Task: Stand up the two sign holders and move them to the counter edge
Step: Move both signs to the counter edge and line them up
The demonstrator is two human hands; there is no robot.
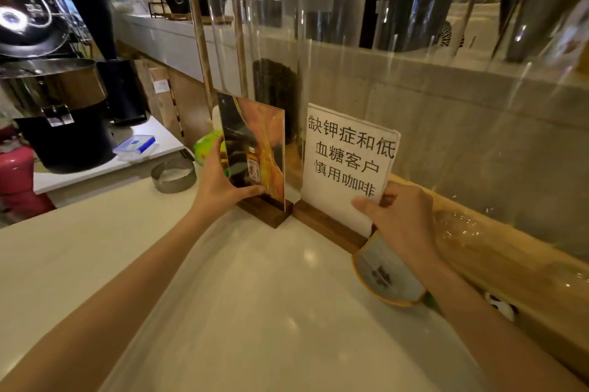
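Two sign holders stand upright side by side on the white counter (255,296), close to its far edge by the wooden ledge. The left sign holder (258,143) is a clear panel with an orange bottle picture in a dark wooden base. My left hand (220,184) grips its left edge and lower front. The right sign holder (344,155) carries a white sheet with black Chinese text in a wooden base. My right hand (401,216) holds its lower right corner.
A wooden ledge (497,251) and a clear screen (446,104) rise behind the signs. An orange-rimmed card (385,273) lies under my right wrist. A metal ring (173,174), a green object (207,146) and a blue-lidded box (135,144) sit to the left.
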